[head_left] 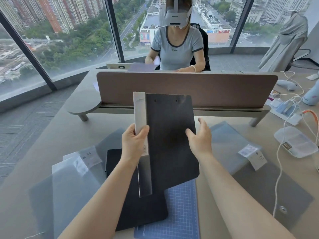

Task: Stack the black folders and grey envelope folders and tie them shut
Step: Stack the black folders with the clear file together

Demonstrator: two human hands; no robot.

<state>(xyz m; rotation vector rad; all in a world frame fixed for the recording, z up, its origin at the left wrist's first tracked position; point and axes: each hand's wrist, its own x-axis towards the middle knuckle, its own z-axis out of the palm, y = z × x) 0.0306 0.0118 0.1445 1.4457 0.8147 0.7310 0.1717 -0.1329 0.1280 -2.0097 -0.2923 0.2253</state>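
A black folder (170, 135) with a grey spine is lifted upright above the desk. My left hand (133, 144) grips it by the spine. My right hand (200, 137) is at its right edge with fingers spread, touching or almost touching it. A second black folder (138, 204) lies flat below, partly on a blue cutting mat (181, 213). Translucent grey envelope folders lie at the left (72, 183) and at the right (241, 152), each with a white label. A white string (278, 169) trails over the right envelope folder.
A brown divider panel (186, 87) crosses the desk ahead; a person wearing a headset sits behind it. At the right lie a clear plastic box (295, 142), cables, and a pale blue bottle (312, 95). Windows run along the left.
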